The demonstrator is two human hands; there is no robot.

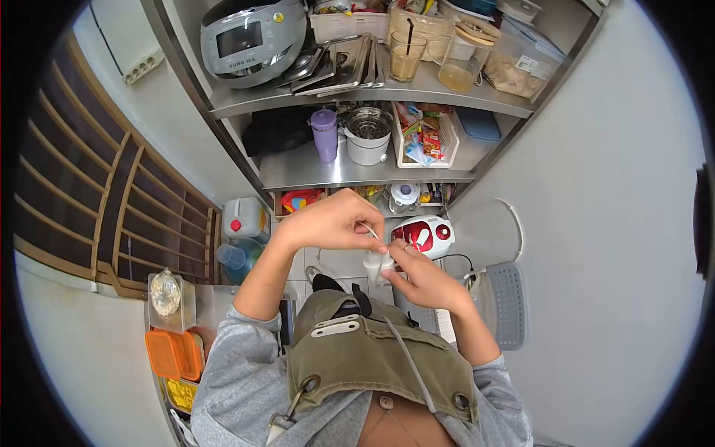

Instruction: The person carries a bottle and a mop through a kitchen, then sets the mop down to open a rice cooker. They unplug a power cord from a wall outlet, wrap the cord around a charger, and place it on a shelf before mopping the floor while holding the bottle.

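In front of my waist both hands meet around a small white object [377, 262] with what looks like a thin white cord at it. Its exact kind is too small to make out. My left hand [335, 221] comes over from the left with the fingers pinched on the white cord [370, 230], just above the object. My right hand [426, 277] holds the white object from the right, thumb below and fingers above. The fingers hide part of it.
A steel shelf [350, 176] ahead carries a rice cooker [253, 41], metal trays [342, 63], a purple tumbler [325, 134] and a white pot [368, 141]. A red and white appliance [423, 237] stands low behind my hands. Orange containers [165, 354] are at left, a grey plastic basket [508, 305] at right.
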